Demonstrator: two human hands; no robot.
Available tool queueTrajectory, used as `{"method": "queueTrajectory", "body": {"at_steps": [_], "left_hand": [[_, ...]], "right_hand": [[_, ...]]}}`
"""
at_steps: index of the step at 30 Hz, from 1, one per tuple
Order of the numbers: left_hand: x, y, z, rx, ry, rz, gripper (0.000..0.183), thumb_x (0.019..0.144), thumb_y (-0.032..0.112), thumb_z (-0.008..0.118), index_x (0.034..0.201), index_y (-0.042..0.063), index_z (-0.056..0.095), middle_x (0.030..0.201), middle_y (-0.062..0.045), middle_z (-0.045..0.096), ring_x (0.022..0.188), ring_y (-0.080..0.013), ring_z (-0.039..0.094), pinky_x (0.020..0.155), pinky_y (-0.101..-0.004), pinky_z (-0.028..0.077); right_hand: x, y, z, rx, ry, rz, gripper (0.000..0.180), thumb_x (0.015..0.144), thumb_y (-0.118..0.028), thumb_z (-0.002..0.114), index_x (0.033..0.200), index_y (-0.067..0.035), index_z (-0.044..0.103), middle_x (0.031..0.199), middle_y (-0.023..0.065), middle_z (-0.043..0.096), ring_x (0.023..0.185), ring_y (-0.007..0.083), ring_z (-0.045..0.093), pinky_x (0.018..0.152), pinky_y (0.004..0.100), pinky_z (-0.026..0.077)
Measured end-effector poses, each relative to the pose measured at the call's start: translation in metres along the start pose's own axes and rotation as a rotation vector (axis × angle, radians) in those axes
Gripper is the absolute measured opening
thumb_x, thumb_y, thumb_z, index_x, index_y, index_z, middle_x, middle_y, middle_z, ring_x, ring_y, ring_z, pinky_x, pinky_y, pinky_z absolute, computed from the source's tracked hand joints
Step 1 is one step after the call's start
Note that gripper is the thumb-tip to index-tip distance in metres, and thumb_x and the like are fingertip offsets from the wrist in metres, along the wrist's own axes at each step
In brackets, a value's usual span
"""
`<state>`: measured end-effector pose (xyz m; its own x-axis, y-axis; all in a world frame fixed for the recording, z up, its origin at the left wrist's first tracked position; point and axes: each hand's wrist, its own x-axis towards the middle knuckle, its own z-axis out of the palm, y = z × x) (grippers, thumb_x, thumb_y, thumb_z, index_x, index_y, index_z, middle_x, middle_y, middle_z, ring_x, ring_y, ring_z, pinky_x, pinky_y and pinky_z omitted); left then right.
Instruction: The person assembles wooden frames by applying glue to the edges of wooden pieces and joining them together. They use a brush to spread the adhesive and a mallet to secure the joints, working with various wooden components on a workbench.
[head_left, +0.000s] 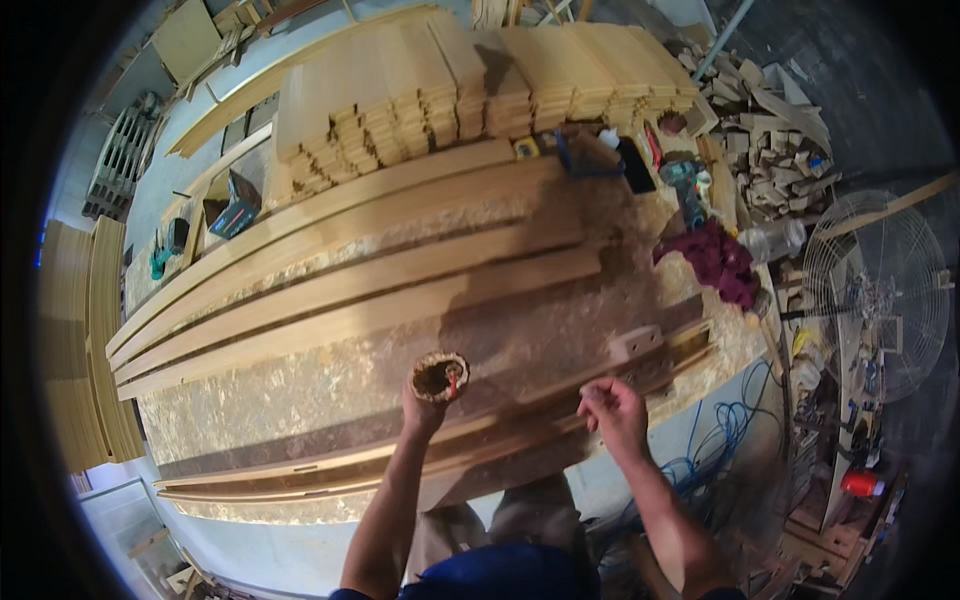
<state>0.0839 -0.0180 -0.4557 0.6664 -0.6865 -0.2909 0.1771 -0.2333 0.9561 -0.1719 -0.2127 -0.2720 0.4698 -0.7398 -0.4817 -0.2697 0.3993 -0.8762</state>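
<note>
My left hand (424, 409) holds a small round container (439, 377) with a rough, crusted rim, brown contents and a thin red stick inside. To its right, my right hand (613, 412) is raised above the near edge of the workbench with its fingers curled together; whether something small is pinched there cannot be told. Long narrow wooden strips (300, 469) lie along the bench's near edge, below both hands. Just beyond my right hand sits a small wooden block with two holes (636, 343). Several long planks (360, 315) lie side by side across the bench.
Stacked wooden panels (375, 82) line the bench's far side. A green cordless drill (682, 184), a dark red cloth (712, 259) and a black phone-like object (637, 165) lie at the right. Past the bench's right end are a wire-cage fan (877, 292), scrap wood (772, 142) and blue hose (727, 427).
</note>
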Motion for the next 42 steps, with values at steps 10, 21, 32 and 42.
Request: {"method": "queueTrajectory", "body": {"at_steps": [10,21,32,42], "left_hand": [[0.02,-0.018,0.083,-0.088,0.169,-0.129,0.062,0.086,0.0,0.078,0.139,0.004,0.048,0.132,-0.01,0.062,0.121,-0.0208,0.062,0.104,-0.0366,0.051],[-0.146,0.019,0.066,0.437,0.53,-0.105,0.082,0.084,-0.007,0.079,0.153,0.006,0.035,0.143,-0.016,0.053,0.119,-0.0266,0.062,0.093,-0.0386,0.058],[-0.141,0.055,0.064,0.374,0.587,-0.212,0.07,0.091,-0.004,0.072,0.151,0.002,0.037,0.144,-0.015,0.053,0.118,-0.026,0.061,0.096,-0.0378,0.056],[-0.063,0.239,0.098,-0.055,0.622,0.035,0.037,0.1,0.011,0.064,0.133,-0.004,0.056,0.129,-0.017,0.065,0.113,-0.0221,0.064,0.104,-0.036,0.049]], "right_hand": [[0.358,-0.172,-0.093,0.045,0.016,-0.301,0.019,0.098,-0.024,0.072,0.098,-0.005,0.069,0.079,0.005,0.072,0.05,0.0064,0.054,0.043,0.0225,0.04],[0.642,-0.223,-0.123,0.477,0.333,-0.031,0.021,0.094,-0.02,0.074,0.086,-0.007,0.06,0.071,0.0035,0.063,0.048,0.0108,0.05,0.039,0.0255,0.036],[0.624,-0.235,-0.103,0.661,0.458,-0.094,0.035,0.085,-0.037,0.084,0.092,-0.013,0.059,0.075,-0.0005,0.056,0.058,0.012,0.053,0.052,0.0263,0.047],[0.401,-0.243,-0.062,0.634,-0.15,-0.295,0.019,0.093,-0.015,0.072,0.11,-0.014,0.065,0.092,-0.0059,0.061,0.07,0.0064,0.057,0.055,0.0242,0.039]]}}
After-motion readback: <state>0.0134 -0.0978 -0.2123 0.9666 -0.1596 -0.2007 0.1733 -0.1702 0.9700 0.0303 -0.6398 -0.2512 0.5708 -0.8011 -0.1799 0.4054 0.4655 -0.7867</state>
